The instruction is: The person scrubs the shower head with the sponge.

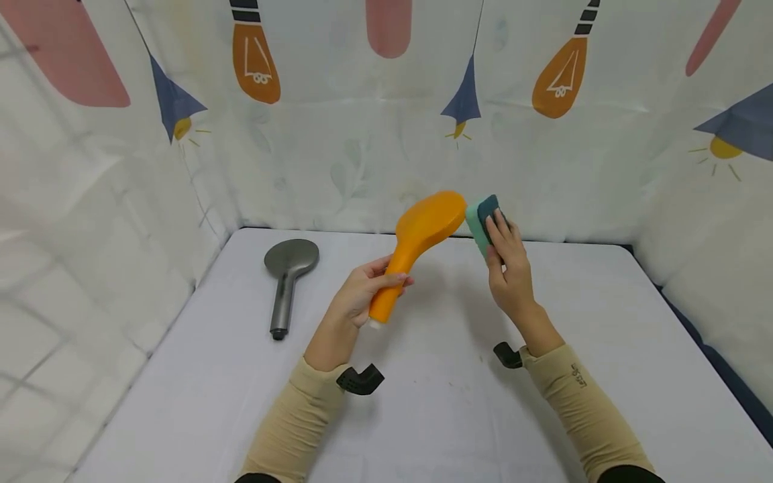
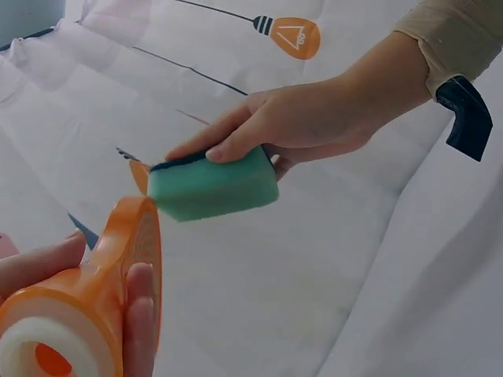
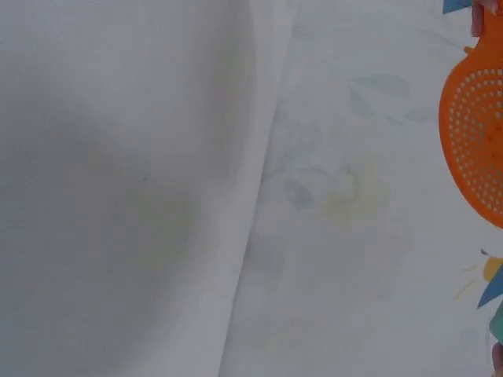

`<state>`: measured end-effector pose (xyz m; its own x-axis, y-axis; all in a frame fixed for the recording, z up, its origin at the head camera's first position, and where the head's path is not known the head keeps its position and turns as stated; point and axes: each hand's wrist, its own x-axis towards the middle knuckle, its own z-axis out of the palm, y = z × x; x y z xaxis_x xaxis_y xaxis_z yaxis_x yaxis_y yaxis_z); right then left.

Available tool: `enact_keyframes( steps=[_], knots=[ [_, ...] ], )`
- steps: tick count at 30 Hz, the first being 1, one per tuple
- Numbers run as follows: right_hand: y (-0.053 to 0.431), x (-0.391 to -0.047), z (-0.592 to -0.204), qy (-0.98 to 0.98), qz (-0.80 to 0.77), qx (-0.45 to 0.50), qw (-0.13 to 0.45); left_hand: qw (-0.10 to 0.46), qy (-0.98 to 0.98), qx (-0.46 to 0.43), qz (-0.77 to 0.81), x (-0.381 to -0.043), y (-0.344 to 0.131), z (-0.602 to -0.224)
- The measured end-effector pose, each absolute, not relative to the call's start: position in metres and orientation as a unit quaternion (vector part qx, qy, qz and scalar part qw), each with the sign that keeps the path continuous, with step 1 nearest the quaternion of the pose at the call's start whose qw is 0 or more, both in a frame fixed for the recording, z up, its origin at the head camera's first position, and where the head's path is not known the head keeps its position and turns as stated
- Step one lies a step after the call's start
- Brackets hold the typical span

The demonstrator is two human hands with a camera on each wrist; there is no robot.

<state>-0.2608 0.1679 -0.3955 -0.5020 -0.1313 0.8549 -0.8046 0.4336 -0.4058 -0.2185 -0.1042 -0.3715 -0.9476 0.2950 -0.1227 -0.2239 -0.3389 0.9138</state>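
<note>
Above the far part of the tabletop [image 1: 453, 436], the left hand [image 1: 362, 288] grips an orange shower head [image 1: 427, 225] by its handle, thumb across the near side. The item is held clear of the surface and tilted: its white end fitting [image 1: 376, 324] points toward the near edge, its broad head up toward the far edge and to the right. The perforated face [image 3: 479, 141] shows in the right wrist view.

Right of it, the right hand [image 1: 510, 272] pinches a sponge [image 1: 476, 231], light green with a dark teal layer [image 1: 486, 209]; the fingers press on the dark side. The sponge is just beside the rim of the orange head; contact cannot be confirmed. The hands are apart.

A grey shower head [image 1: 292, 258] lies on the tabletop near the far left corner, disc toward the far edge, handle toward the near edge, untouched by either hand.

Both forearms wear beige sleeves [image 1: 296, 422], with a black piece [image 1: 360, 380] at each cuff. Faint specks [image 1: 459, 386] mark the tabletop, right of centre. Beyond the far edge hangs a pale cloth [image 1: 386, 154] printed with lamps and bulbs.
</note>
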Motion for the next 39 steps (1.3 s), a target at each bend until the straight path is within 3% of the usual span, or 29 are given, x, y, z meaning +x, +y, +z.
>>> enact_keyframes(
  steps=[4, 9, 22, 39],
  knots=[
    [0.163, -0.26, -0.39, -0.727, 0.44, 0.324, 0.416, 0.175, 0.511, 0.035, 0.841, -0.217, -0.109, -0.369],
    [0.158, -0.262, -0.388, -0.7, 0.448, 0.336, 0.444, 0.234, 0.471, 0.074, 0.847, -0.219, -0.105, -0.371],
    [0.154, -0.273, -0.4, -0.722, 0.4, 0.343, 0.448, 0.359, 0.326, 0.139, 0.863, -0.216, -0.1, -0.378],
    [0.142, -0.276, -0.395, -0.741, 0.353, 0.351, 0.451, 0.286, 0.492, 0.094, 0.817, -0.218, -0.093, -0.383]
  ],
)
